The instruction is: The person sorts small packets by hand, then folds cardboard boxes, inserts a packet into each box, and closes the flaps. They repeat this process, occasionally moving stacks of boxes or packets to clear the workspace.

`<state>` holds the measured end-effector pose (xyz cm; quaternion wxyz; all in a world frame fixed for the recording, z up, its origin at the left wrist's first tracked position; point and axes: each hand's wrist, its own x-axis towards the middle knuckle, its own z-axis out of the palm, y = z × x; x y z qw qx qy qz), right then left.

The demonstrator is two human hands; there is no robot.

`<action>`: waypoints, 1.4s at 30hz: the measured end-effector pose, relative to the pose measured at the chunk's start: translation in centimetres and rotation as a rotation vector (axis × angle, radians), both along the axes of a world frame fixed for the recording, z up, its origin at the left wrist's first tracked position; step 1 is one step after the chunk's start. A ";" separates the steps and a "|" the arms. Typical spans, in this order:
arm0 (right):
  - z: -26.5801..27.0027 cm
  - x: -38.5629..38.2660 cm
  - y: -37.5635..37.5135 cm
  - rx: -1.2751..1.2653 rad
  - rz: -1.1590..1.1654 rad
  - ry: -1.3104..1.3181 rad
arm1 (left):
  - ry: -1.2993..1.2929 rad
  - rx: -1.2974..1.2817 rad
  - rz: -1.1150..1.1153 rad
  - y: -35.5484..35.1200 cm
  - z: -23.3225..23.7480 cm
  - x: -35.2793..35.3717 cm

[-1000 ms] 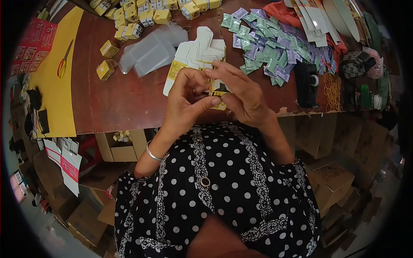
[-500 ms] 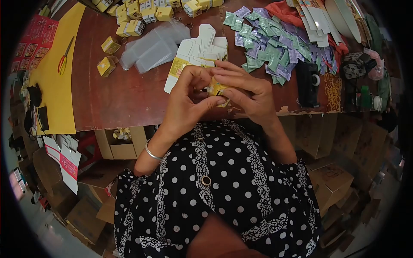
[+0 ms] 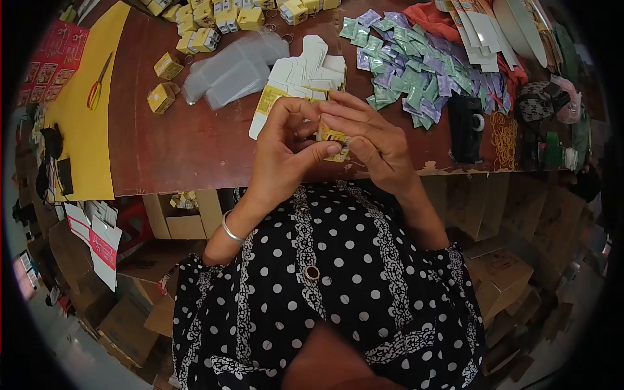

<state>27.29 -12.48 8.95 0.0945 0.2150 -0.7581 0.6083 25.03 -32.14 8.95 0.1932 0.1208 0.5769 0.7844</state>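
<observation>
A small yellow cardboard box (image 3: pixel 335 138) is held near the table's front edge, partly hidden by fingers. My left hand (image 3: pixel 283 149) grips it from the left, its thumb along the lower side and its fingers curled behind. From the right, my right hand (image 3: pixel 380 143) is closed over the box's top and side, fingers pressed together. Just beyond lies a stack of flat white-and-yellow carton blanks (image 3: pixel 305 75), overlapping one another. Clear plastic sleeves (image 3: pixel 234 71) lie to the left of that stack.
Two yellow boxes (image 3: pixel 162 97) sit left of the sleeves, more yellow boxes (image 3: pixel 250 18) at the back. Green and purple sachets (image 3: pixel 416 71) are heaped at right, near rubber bands (image 3: pixel 503 140). Scissors (image 3: pixel 99 84) lie on yellow paper (image 3: pixel 84 143). Cardboard cartons (image 3: pixel 497 279) stand below the table.
The small box has turned slightly, and more of its printed yellow side shows. My right thumb has shifted right, off the box's front; my left hand is nearly unmoved.
</observation>
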 end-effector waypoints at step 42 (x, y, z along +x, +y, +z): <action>-3.2 0.6 2.7 -0.079 -0.377 -0.311 | 0.646 -1.304 0.313 -3.0 -4.6 -3.7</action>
